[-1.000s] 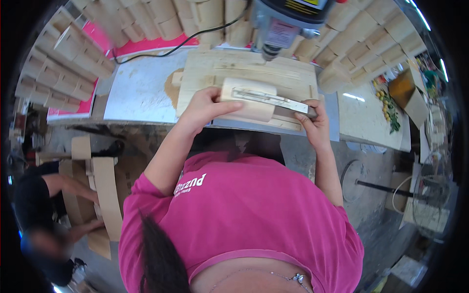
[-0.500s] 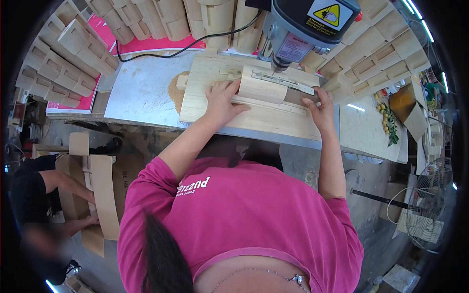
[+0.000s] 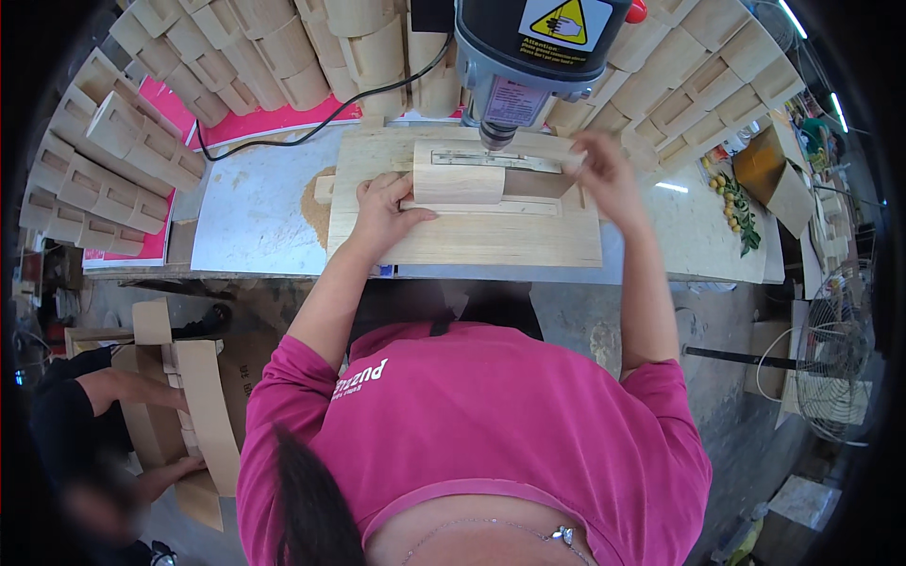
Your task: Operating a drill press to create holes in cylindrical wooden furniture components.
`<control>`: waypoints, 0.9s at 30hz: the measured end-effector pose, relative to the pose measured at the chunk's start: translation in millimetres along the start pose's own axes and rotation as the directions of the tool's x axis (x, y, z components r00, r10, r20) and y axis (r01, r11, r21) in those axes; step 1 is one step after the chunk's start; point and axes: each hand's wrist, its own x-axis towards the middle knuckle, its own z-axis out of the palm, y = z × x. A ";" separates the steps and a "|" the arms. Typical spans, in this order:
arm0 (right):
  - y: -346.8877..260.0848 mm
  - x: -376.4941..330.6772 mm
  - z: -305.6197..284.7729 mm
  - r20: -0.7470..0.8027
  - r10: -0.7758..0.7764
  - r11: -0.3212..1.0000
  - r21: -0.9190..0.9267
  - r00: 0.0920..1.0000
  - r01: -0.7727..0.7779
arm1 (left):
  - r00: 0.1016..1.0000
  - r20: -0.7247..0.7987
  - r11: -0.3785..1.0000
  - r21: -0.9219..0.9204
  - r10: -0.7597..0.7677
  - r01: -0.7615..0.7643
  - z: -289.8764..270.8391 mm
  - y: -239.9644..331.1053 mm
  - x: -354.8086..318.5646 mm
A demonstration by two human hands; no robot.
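Observation:
Under the drill press [image 3: 533, 71] lies a pale wooden block [image 3: 460, 186] with a curved face, set on a wooden base board [image 3: 472, 241]. A narrow slotted strip [image 3: 500, 160] runs along its upper side, below the drill chuck. My left hand [image 3: 384, 212] grips the block's left end, thumb stretched along the front. A brownish flat piece [image 3: 536, 183] shows at the block's right. Lifted beside the right end of the strip, my right hand [image 3: 609, 177] is smeared by motion; its fingers look bent, and whether they hold anything is unclear.
Stacks of grooved wooden pieces [image 3: 104, 189] line the bench's left and back, with more wooden pieces [image 3: 698, 75] at right. A black cable [image 3: 321, 123] crosses behind. Sawdust [image 3: 314, 222] lies left of the board. A fan [image 3: 835, 358] stands right; a co-worker's arms [image 3: 142, 391] reach into a carton [image 3: 208, 406].
My right hand has come off the right end of the block and strip and risen. My left hand stays at the block's left end. The whole view has shifted slightly.

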 end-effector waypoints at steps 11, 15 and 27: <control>-141.8 112.4 -44.8 -0.402 -0.263 0.965 -0.103 0.877 0.242 | 1.000 0.007 0.999 -0.028 -0.016 0.016 -2.4 6.6 1.5; -167.1 77.4 -48.4 -0.340 -0.189 0.964 -0.241 0.921 0.109 | 1.000 0.024 0.998 -0.056 -0.008 0.010 -1.8 14.6 6.3; -101.7 -26.4 10.5 -0.409 -0.423 0.888 -0.362 0.808 0.282 | 0.999 0.005 0.998 -0.032 0.048 -0.047 -2.5 13.6 9.2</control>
